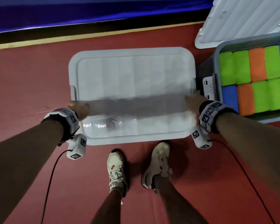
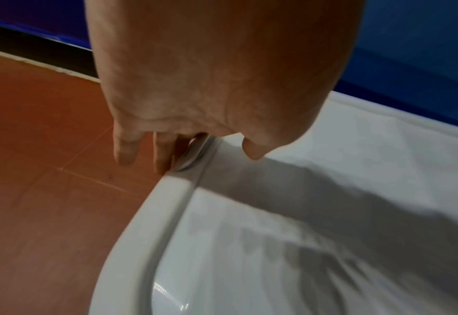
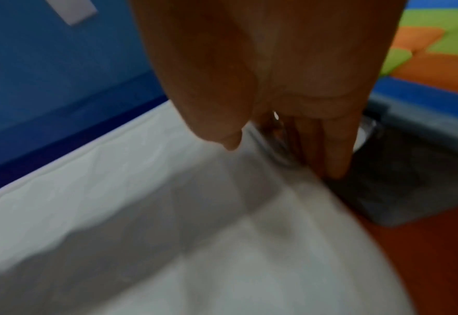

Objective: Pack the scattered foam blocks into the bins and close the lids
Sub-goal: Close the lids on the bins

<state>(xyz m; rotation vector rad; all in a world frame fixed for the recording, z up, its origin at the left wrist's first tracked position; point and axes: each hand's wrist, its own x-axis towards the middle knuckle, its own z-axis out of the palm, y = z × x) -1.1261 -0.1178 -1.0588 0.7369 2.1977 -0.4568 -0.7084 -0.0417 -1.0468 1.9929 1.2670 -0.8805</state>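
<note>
Both hands (image 1: 79, 109) (image 1: 194, 101) grip the lid's (image 1: 131, 88) side edges, bin (image 1: 217, 65) crowding right.

Red floor (image 1: 31, 75) with thin seams; blue wall (image 1: 71, 12) at the far side above a black strip and a pale edge; two white shoes (image 1: 116, 168) stand on it

The lid (image 1: 131, 88) lies flat on top of a bin, directly ahead of the person's shoes (image 1: 116, 168). The left hand (image 1: 79, 109) sits at the lid's left edge, the right hand (image 1: 195, 101) at its right edge. Just right of the lid stands an open bin (image 1: 217, 50) with foam blocks (image 1: 255, 78) in it. Behind that bin, a second lid (image 1: 242, 18) leans.
</note>
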